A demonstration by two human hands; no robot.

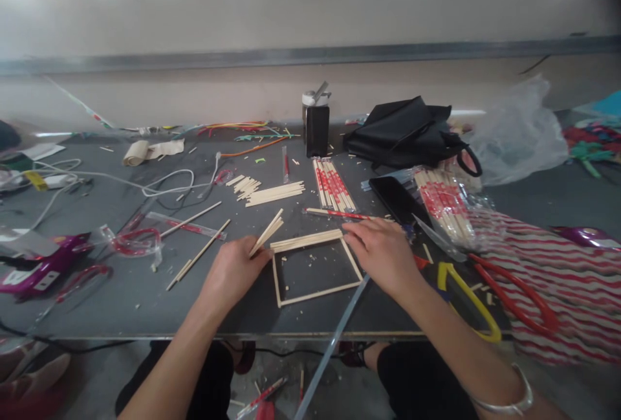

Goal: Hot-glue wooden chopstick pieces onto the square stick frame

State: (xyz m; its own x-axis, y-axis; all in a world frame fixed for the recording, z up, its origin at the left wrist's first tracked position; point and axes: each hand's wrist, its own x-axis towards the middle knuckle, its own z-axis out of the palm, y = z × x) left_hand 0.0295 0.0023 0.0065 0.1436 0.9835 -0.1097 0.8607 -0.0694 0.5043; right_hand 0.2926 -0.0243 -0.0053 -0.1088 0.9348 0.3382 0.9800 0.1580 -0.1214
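Note:
My left hand (237,269) is closed around a few short wooden sticks (268,232), which point up and to the right. Its fingertips meet the left corner of a rectangular frame of wooden sticks (317,292) lying flat at the table's front. Several sticks lie side by side along the frame's far edge. Over the frame's far right corner is my right hand (381,248), fingers bent and touching the stick ends. A long translucent glue stick (334,340) comes out from beneath that hand and juts past the table edge; the exact grip is hidden.
Cut sticks (275,193) and packaged red-and-white chopsticks (334,185) lie beyond the frame. Right are a phone (398,200), red-handled scissors (517,290), a yellow handle (468,300) and a black bag (405,132). A purple glue gun (46,268) lies left; a bottle (316,125) stands behind.

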